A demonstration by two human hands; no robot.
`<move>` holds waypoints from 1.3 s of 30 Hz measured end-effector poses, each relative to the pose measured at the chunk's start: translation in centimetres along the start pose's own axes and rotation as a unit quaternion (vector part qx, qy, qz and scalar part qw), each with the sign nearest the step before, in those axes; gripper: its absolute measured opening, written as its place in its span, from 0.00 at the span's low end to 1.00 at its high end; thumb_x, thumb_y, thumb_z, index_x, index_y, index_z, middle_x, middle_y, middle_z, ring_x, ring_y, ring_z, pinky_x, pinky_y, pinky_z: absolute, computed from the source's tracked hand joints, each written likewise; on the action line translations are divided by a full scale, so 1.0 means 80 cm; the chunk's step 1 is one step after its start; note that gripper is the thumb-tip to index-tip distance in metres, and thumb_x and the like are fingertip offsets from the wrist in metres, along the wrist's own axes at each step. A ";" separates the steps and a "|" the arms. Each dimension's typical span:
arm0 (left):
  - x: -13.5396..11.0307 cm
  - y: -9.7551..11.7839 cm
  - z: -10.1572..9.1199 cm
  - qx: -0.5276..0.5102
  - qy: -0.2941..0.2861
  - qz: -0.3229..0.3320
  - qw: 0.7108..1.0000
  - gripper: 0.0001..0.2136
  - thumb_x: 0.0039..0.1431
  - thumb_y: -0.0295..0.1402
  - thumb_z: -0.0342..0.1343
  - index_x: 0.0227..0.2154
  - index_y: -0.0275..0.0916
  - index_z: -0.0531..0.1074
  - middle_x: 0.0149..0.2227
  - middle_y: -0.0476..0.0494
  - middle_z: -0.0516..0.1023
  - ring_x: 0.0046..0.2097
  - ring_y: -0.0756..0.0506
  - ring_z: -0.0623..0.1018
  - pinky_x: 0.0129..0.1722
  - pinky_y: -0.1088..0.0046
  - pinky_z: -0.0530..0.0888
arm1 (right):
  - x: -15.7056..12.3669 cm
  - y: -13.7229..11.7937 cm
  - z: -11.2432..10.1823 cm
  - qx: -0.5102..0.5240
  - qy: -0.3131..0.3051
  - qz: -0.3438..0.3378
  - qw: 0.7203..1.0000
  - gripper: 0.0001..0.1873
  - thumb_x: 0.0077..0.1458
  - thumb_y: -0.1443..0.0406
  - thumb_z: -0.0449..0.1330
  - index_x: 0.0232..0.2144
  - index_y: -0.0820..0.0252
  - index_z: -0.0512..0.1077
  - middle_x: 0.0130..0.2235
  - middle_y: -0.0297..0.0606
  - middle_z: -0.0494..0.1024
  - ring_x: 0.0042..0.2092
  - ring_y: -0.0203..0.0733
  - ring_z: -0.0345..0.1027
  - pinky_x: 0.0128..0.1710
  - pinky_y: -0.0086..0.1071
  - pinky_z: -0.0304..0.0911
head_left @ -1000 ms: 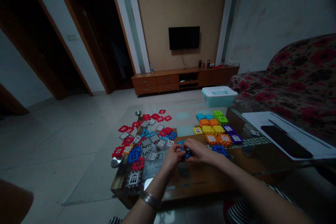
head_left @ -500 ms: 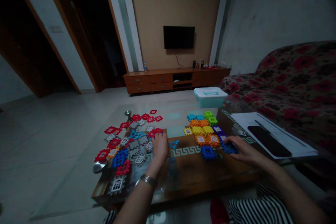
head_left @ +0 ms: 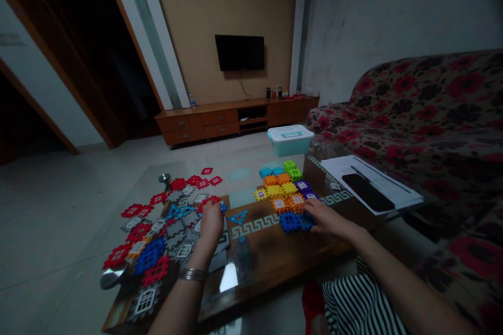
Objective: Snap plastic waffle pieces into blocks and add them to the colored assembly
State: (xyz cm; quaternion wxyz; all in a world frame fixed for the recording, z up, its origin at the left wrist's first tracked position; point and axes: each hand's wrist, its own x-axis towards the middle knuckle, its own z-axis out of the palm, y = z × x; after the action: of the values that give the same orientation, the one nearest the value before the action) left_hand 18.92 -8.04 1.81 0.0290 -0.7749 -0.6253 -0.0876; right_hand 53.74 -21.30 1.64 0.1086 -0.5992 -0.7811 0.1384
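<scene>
1. Room, dim: wall-mounted television (head_left: 240,53), low wooden cabinet (head_left: 220,121), floral sofa (head_left: 393,110) at right.
2. Glass-topped table (head_left: 271,256), bearing toothed plastic pieces in two groups.
3. Right hand (head_left: 327,220): fingers loosely bent, tips touching the outer edge of the right-hand blue piece (head_left: 303,222); whether they grip it cannot be told.
4. Left hand (head_left: 212,218): fingers pointing down onto a red piece (head_left: 204,203) in the left group; their spread and any hold cannot be told.
5. Blue pair: flat on the table, side by side, nearer the wearer than the orange pieces (head_left: 279,204); square, deep blue, toothed edges.
6. Obscured: right-hand blue piece partly covered by fingers; red piece partly behind the left hand; forearms cut off at lower edge.
</scene>
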 end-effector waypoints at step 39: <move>-0.116 0.017 -0.021 -0.092 -0.094 0.098 0.986 0.08 0.53 0.22 0.53 0.36 0.37 0.69 0.44 0.39 0.69 0.49 0.42 0.69 0.49 0.69 0.66 | 0.098 -0.190 0.049 0.109 0.020 -0.062 0.992 0.11 0.55 0.67 0.60 0.42 0.57 0.72 0.40 0.41 0.74 0.42 0.46 0.69 0.40 0.34 0.62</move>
State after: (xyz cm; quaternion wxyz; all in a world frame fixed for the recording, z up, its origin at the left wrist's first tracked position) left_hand 18.21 -17.53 1.98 -0.0932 -0.8366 -0.5354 -0.0686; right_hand 36.58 -17.76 3.25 0.1972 -0.5367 -0.7948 0.2036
